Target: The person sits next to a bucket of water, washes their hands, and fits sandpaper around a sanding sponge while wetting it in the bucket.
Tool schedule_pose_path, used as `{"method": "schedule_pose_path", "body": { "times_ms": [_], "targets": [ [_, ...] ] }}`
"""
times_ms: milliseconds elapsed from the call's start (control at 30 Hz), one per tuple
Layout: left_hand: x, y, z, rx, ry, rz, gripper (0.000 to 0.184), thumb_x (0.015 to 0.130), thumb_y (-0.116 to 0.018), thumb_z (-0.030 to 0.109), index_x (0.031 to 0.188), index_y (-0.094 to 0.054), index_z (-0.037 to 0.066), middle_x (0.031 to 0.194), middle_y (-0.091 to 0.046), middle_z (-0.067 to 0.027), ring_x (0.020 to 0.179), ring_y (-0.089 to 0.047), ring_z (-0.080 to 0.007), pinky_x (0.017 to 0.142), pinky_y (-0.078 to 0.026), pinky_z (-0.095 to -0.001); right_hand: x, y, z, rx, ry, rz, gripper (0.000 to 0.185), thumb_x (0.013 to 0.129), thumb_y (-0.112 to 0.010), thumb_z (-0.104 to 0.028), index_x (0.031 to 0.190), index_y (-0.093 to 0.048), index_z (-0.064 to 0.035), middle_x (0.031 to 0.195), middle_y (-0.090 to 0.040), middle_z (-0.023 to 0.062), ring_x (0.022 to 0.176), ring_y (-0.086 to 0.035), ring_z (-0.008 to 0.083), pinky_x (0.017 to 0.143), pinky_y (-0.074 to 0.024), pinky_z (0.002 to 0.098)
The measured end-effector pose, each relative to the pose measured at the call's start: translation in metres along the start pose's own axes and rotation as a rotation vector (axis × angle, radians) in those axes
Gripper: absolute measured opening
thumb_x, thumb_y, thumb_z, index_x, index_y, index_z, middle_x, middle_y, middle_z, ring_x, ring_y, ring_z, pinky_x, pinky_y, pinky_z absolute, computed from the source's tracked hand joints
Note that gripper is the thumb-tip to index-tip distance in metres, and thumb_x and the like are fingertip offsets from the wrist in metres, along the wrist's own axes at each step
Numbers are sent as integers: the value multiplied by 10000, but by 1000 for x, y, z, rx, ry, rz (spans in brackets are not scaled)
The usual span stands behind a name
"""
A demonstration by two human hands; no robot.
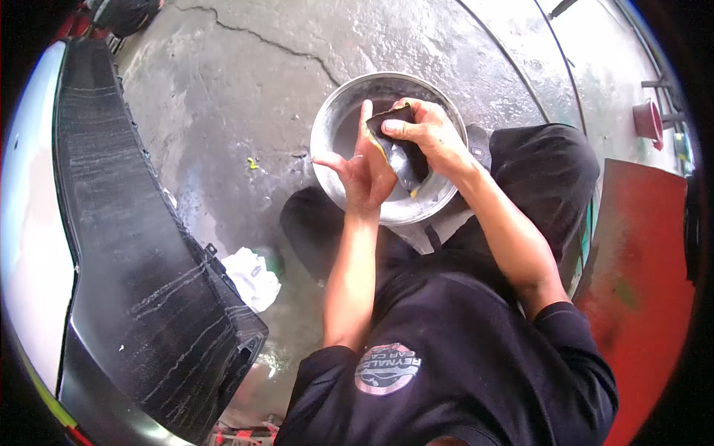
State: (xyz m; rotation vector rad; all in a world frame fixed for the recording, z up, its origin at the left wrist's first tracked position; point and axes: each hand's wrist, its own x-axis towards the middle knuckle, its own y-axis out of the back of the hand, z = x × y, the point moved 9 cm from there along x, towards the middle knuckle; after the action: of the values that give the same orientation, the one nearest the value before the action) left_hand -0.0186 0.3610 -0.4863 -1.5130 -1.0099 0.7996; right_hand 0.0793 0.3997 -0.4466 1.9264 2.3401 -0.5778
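Note:
A round metal basin (325,126) with greyish water inside stands between the person's knees. Over it, my right hand (431,134) grips a dark, wet, bent sheet (404,154) with yellowish edges, thumb on top and fingers behind. My left hand (362,169) is beside the sheet's left edge, palm up, its thumb stretched out to the left and a finger pointing up. Part of the left hand's fingers is hidden behind the sheet.
A long black panel (141,238) with whitish streaks lies at the left, near a white cloth (251,279). At the right are a red panel (639,297) and a small reddish bucket (648,123). Hoses (513,63) cross the wet, cracked floor (245,89).

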Motion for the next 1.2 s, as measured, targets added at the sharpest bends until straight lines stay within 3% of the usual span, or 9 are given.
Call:
{"method": "schedule_pose_path", "body": {
  "times_ms": [67,133,233,467,633,667,767,933,1200],
  "targets": [
    [0,-13,-4,467,-2,138,1443,576,-550,949,1653,13,172,1623,-334,-171,1481,-348,-299,1210,-315,-455,-8,-13,-6,21,-45,-24,250,868,-786,-195,1021,-708,-13,921,-729,24,833,-652,83,772,-521,272],
    [9,-24,-7,638,-17,83,1443,605,-606,903,1645,62,158,1631,-309,-193,1500,-320,-317,1227,-293,-461,-8,-28,2,-246,98,-52,263,866,-810,-196,997,-667,-19,1022,-739,143,970,-668,201,907,-504,342],
    [12,-18,-18,744,9,119,1443,609,-617,894,1643,71,159,1631,-306,-198,1500,-320,-321,1228,-291,-462,-15,-34,26,-696,-52,299,535,743,-865,-458,1085,-653,-105,1568,-289,402,1483,-104,632,1098,-137,776],
    [20,-5,-22,871,34,194,1445,620,-642,873,1639,92,159,1631,-300,-209,1498,-322,-330,1229,-289,-466,-23,-50,27,-1238,16,930,692,826,-785,-487,1412,-565,-189,1563,-436,251,1543,-151,476,1077,-295,692],
    [13,6,3,1046,23,338,1461,633,-765,757,1635,110,151,1642,-269,-230,1506,-302,-371,1231,-271,-496,13,4,46,-132,-154,-3,388,822,-813,-231,1127,-710,-14,1084,-749,131,1103,-649,163,898,-489,321],
    [14,2,18,1279,-54,320,1477,621,-806,711,1634,109,145,1643,-261,-236,1504,-301,-387,1229,-268,-508,8,21,15,-258,-93,95,255,801,-831,-175,959,-734,-1,861,-740,36,806,-649,95,758,-502,274],
    [14,-31,38,1844,-216,298,1507,573,-958,441,1641,59,131,1639,-235,-281,1509,-271,-430,1227,-248,-550,6,66,20,109,-181,209,361,808,-826,-176,1080,-710,31,915,-751,101,783,-694,147,729,-556,319],
    [17,-70,36,2454,-448,234,1380,632,-951,227,1648,-21,138,1632,-258,-267,1526,-250,-410,1245,-230,-517,3,52,6,-221,-83,-26,325,816,-839,-206,1049,-733,-5,915,-748,62,823,-671,119,762,-536,307],
    [24,-69,0,2788,-557,-166,1096,750,-605,-136,1648,-113,255,1629,-256,-246,1505,-228,-514,1195,-200,-675,10,33,36,-397,-126,117,419,789,-847,-201,1010,-666,105,851,-715,199,860,-654,173,782,-509,383]
  ]
}}
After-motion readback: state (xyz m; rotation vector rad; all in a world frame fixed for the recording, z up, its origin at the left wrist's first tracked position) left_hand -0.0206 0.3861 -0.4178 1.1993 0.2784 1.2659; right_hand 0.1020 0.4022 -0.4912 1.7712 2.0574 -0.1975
